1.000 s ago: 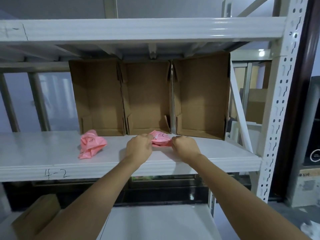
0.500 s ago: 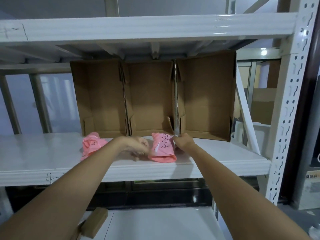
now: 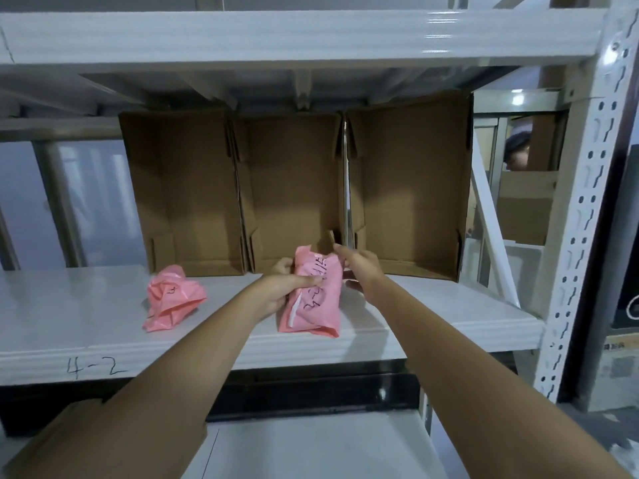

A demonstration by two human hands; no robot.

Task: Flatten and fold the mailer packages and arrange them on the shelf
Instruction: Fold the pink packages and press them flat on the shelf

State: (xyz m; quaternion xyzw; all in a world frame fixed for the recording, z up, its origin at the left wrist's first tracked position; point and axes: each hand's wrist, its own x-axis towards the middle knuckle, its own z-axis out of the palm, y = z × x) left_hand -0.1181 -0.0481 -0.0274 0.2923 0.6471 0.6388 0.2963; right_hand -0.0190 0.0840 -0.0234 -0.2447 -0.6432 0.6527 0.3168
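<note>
A pink mailer point(image 3: 314, 299) with black handwriting lies lengthwise on the white shelf point(image 3: 432, 312), partly spread out. My left hand point(image 3: 281, 288) grips its left edge, thumb on top. My right hand point(image 3: 359, 271) holds its upper right corner, with the fingers behind the mailer. A second pink mailer point(image 3: 173, 297) sits crumpled on the shelf to the left, untouched.
Three open cardboard boxes point(image 3: 294, 191) stand on their sides at the back of the shelf. The shelf's front edge is marked "4-2". A white upright post point(image 3: 587, 202) bounds the right side. A person's head shows behind the rack at far right.
The mailer went from a bunched wad under both fists to a longer, opened-out shape. My hands moved apart to its left edge and far right corner.
</note>
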